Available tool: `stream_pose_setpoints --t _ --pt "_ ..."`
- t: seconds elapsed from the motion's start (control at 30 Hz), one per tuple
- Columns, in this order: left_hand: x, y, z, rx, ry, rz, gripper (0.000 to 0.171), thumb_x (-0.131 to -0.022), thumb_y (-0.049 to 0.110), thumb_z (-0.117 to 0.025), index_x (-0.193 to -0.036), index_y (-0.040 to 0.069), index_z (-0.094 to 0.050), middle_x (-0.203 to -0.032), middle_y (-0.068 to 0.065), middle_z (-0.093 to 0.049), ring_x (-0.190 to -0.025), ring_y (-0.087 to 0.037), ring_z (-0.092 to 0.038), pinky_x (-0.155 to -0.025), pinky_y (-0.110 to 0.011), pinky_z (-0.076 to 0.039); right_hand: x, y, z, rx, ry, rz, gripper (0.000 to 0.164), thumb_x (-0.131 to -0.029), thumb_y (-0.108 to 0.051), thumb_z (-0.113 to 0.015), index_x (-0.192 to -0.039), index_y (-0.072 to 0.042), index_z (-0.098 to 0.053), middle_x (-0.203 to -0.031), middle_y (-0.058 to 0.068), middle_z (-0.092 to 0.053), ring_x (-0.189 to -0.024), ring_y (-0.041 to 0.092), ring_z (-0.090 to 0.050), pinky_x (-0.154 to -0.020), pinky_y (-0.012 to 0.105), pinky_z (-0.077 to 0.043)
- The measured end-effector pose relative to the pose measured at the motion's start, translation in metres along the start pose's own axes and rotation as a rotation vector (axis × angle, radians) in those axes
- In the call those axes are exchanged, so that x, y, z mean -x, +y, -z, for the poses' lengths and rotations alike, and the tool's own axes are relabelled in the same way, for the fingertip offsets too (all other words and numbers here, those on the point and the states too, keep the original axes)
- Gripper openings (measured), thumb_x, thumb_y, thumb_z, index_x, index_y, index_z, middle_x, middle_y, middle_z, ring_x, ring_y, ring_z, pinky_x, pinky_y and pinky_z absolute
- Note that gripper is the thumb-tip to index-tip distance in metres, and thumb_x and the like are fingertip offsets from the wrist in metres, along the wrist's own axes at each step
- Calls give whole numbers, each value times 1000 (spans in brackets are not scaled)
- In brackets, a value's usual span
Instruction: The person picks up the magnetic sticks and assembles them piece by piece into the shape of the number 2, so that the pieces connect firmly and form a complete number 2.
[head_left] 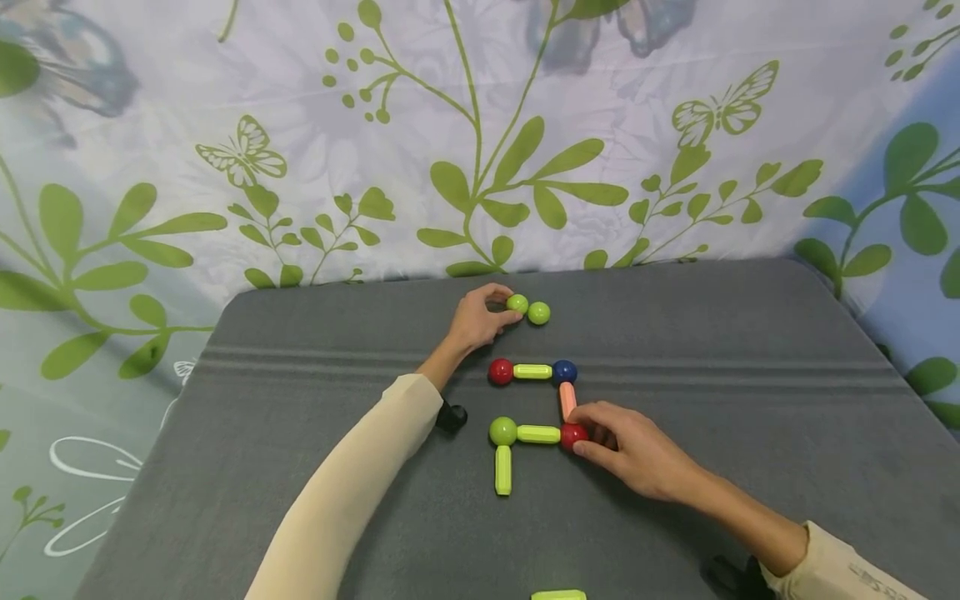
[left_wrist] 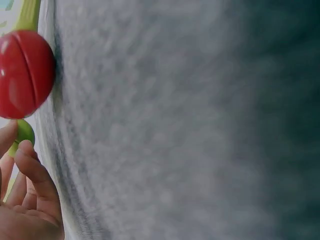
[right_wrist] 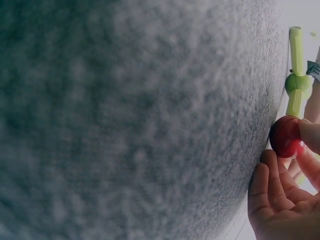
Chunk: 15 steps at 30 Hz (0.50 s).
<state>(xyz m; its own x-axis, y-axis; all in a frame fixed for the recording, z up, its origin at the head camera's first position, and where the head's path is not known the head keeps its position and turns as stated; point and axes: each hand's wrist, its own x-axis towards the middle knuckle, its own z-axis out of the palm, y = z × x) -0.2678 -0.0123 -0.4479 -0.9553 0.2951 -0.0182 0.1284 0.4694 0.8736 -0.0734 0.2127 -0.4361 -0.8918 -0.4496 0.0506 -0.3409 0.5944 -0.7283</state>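
At the far part of the table, my left hand (head_left: 480, 318) pinches a light green ball (head_left: 517, 303) between thumb and fingers; a second green ball (head_left: 539, 313) lies right beside it. My right hand (head_left: 637, 450) holds a red ball (head_left: 574, 437) at a corner of a chain of rods and balls. From that ball a pink rod (head_left: 567, 402) runs to a blue ball (head_left: 565, 372), then a yellow-green rod (head_left: 532, 372) to another red ball (head_left: 501, 372). Leftward, a yellow-green rod (head_left: 538, 434) joins a green ball (head_left: 503, 431), with another rod (head_left: 503, 471) pointing toward me.
The chain lies flat on a grey cloth-covered table (head_left: 300, 417). One more yellow-green rod (head_left: 558, 595) shows at the bottom edge of the head view. Behind the table hangs a leaf-patterned curtain (head_left: 360, 100). Dark devices are strapped at both wrists.
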Motion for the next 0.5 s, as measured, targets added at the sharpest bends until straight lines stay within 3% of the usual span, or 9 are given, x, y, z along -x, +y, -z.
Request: stream_pose_setpoints --t 0.27,0.5 --pt "15 2 7 20 8 -51 34 -89 26 -77 -118 13 -64 -112 -3 -65 -70 -19 -63 -56 -29 -48 -2 -1 -1 3 -5 -1 19 -94 -18 -70 -112 -20 -64 -89 -10 -58 -73 5 -54 -63 26 -47" --pt "35 4 16 105 -24 -118 33 -90 22 -75 -119 11 -63 -114 -5 -64 -70 -34 -61 -56 -28 -45 -2 -1 0 -1 -9 -4 18 -94 -18 -70 -111 -19 -64 -88 -10 -58 -73 6 -54 -63 26 -47"
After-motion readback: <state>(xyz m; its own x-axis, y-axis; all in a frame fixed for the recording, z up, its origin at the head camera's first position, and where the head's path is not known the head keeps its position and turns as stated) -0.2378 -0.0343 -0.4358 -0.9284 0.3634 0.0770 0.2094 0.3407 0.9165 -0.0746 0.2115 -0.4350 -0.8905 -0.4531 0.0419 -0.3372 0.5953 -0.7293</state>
